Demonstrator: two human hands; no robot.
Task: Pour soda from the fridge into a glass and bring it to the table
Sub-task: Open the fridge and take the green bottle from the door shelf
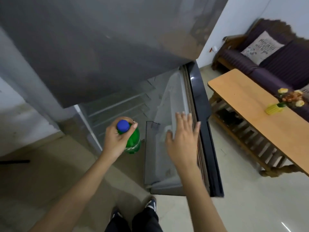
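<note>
Green plastic soda bottle [133,141] with blue cap hangs by its neck in the clenched left hand [117,139], clear of the shelves; the right hand [182,141], fingers spread and holding nothing, rests flat against the grey fridge door [207,131], probably to swing it closed.

Only writing in sight: script lettering on the cushion [262,46] on the sofa [247,64], too blurred to read. Bottle [133,143] label unreadable too.

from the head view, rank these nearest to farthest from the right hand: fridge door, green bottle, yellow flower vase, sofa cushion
1. fridge door: the right hand spreads open at its inner edge.
2. green bottle: to the left, gripped by the left hand near its blue cap.
3. yellow flower vase: to the right on the wooden table.
4. sofa cushion: far upper right on the sofa.
</note>
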